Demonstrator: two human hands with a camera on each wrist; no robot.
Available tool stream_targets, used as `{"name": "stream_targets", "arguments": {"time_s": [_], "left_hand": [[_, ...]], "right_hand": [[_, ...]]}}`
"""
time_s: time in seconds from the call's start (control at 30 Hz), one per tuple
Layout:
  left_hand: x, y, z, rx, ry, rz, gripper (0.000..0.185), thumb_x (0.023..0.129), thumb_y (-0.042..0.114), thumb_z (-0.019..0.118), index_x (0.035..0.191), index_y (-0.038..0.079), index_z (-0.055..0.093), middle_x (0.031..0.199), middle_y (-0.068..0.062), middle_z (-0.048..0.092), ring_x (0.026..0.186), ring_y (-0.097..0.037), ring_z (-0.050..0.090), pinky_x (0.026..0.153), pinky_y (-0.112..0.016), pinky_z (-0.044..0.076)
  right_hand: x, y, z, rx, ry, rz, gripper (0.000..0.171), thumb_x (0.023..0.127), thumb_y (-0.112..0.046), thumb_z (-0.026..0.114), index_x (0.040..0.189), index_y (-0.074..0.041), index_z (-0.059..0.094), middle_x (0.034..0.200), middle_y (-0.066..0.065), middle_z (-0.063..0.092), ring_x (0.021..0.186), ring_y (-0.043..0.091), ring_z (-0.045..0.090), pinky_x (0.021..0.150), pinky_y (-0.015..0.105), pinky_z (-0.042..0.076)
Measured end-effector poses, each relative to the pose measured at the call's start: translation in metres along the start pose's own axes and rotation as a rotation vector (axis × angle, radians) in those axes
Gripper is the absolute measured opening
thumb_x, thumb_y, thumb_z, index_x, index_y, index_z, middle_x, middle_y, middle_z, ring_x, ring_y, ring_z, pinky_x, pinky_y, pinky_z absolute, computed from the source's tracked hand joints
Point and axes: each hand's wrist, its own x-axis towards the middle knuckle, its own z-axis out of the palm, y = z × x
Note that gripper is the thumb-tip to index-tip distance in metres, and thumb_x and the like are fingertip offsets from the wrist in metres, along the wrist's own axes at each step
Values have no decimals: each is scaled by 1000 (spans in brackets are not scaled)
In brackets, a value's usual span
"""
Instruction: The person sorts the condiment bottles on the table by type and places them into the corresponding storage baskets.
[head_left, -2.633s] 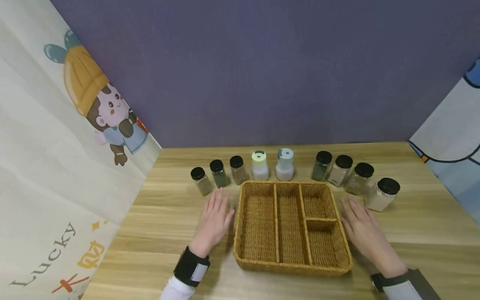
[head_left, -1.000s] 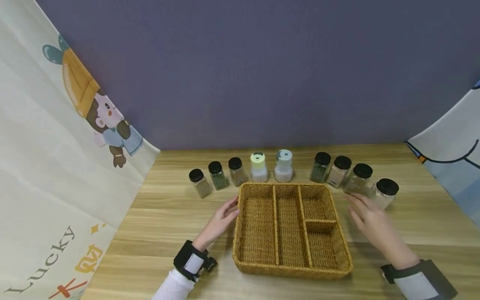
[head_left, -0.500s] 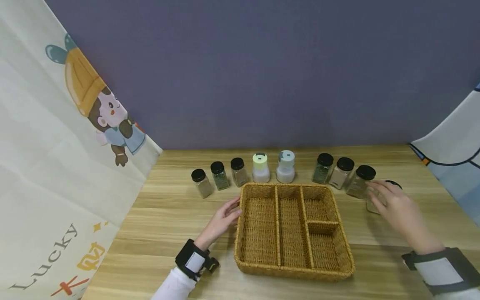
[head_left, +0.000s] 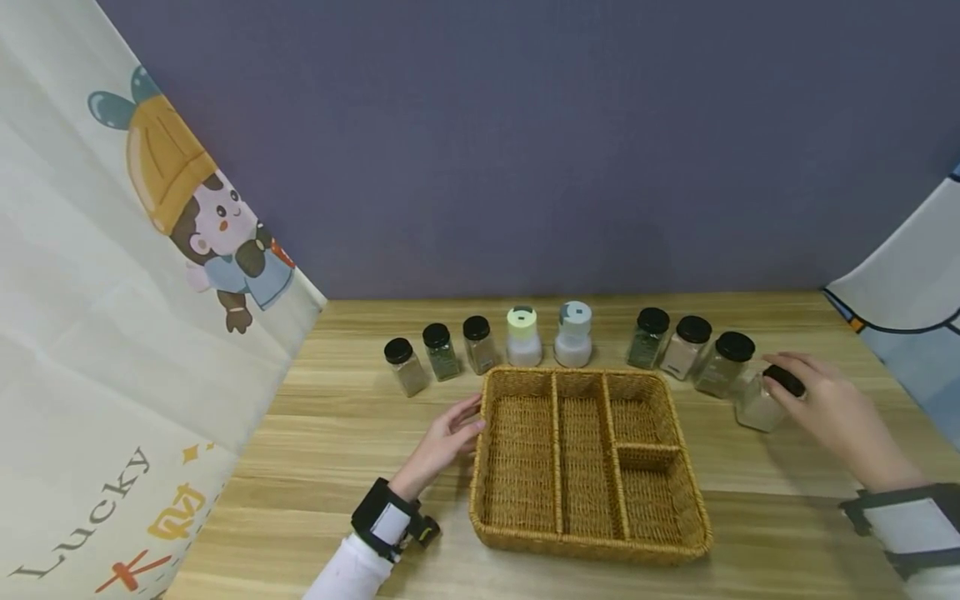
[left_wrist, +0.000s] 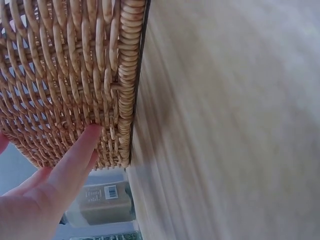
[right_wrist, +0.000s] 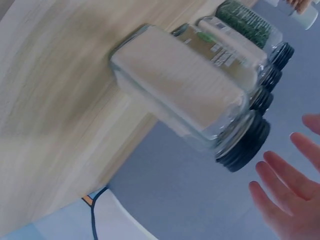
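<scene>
A woven basket (head_left: pixel 592 546) with several compartments lies in the middle of the wooden table. My left hand (head_left: pixel 446 437) is at its left wall, and in the left wrist view a straight finger (left_wrist: pixel 82 145) touches the wicker (left_wrist: pixel 65 75). My right hand (head_left: pixel 832 412) reaches to the rightmost glass jar (head_left: pixel 756 408), which holds white powder and has a black lid. Its fingers lie by the lid. In the right wrist view this jar (right_wrist: pixel 185 100) is close up, and the spread fingers (right_wrist: pixel 290 200) stand just off the lid.
Behind the basket stands a row: three small jars (head_left: pixel 438 350) at left, two white shakers (head_left: pixel 547 335) in the middle, three larger jars (head_left: pixel 687 346) at right. Printed cloths hang at left (head_left: pixel 112 333) and right (head_left: pixel 900 308). A purple wall closes the back.
My right hand moved from the table beside the basket out to the rightmost jar. My left hand lifted off the table and turned to the basket's left wall.
</scene>
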Motion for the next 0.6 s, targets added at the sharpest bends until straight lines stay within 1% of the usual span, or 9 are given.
{"name": "stream_targets", "arguments": {"time_s": [0.07, 0.13, 0.2, 0.23, 0.3, 0.43, 0.47, 0.6], "left_hand": [[0, 0, 0, 2, 3, -2, 57, 89, 18, 52, 137, 0, 27, 136, -26, 30, 114, -39, 43, 83, -40, 48], [0, 0, 0, 4, 5, -6, 57, 88, 17, 53, 136, 0, 27, 136, -26, 30, 114, -39, 43, 83, -40, 48], [0, 0, 1, 5, 6, -4, 57, 89, 16, 52, 136, -1, 27, 136, -26, 30, 114, -39, 44, 83, -40, 49], [0, 0, 1, 3, 7, -3, 56, 89, 16, 52, 136, -2, 27, 136, -26, 30, 114, -39, 44, 83, -40, 49], [0, 0, 1, -1, 7, 0, 56, 89, 15, 51, 136, -3, 26, 136, -27, 29, 114, -40, 43, 83, -40, 48], [0, 0, 2, -15, 7, 1, 56, 89, 15, 51, 136, -4, 26, 136, -27, 29, 114, -41, 43, 83, -41, 48], [0, 0, 2, -16, 7, 0, 56, 89, 15, 52, 136, -3, 26, 136, -27, 29, 114, -41, 43, 83, -41, 48], [1, 0, 1, -32, 9, -11, 57, 88, 14, 52, 136, -3, 27, 137, -26, 29, 113, -41, 43, 83, -40, 48]], "right_hand": [[-2, 12, 7, -24, -8, 40, 39, 82, -20, 63, 115, -1, 55, 111, 25, 52, 86, 43, 50, 62, 53, 42], [-3, 18, 10, -17, -28, 56, 41, 82, -24, 62, 116, -2, 54, 111, 26, 51, 83, 43, 50, 61, 53, 42], [-3, 19, 9, -19, -55, 72, 44, 82, -27, 62, 117, -2, 53, 111, 27, 50, 78, 41, 51, 58, 53, 41], [-3, 18, 8, -18, -62, 81, 44, 82, -27, 62, 117, -2, 53, 111, 27, 50, 78, 40, 51, 58, 52, 41], [-2, 12, 2, 19, -97, 75, 43, 82, -21, 62, 111, 8, 51, 106, 33, 48, 80, 46, 49, 62, 57, 40], [-2, 11, 0, 44, -113, 92, 43, 83, -22, 61, 112, 9, 51, 106, 35, 48, 88, 50, 45, 68, 60, 38], [-3, 14, 3, 40, -109, 109, 44, 84, -24, 60, 115, 5, 51, 108, 33, 48, 90, 49, 46, 68, 59, 38], [-3, 18, 5, 58, -99, 97, 43, 83, -23, 61, 114, 5, 52, 106, 33, 49, 90, 50, 46, 66, 59, 39]]}}
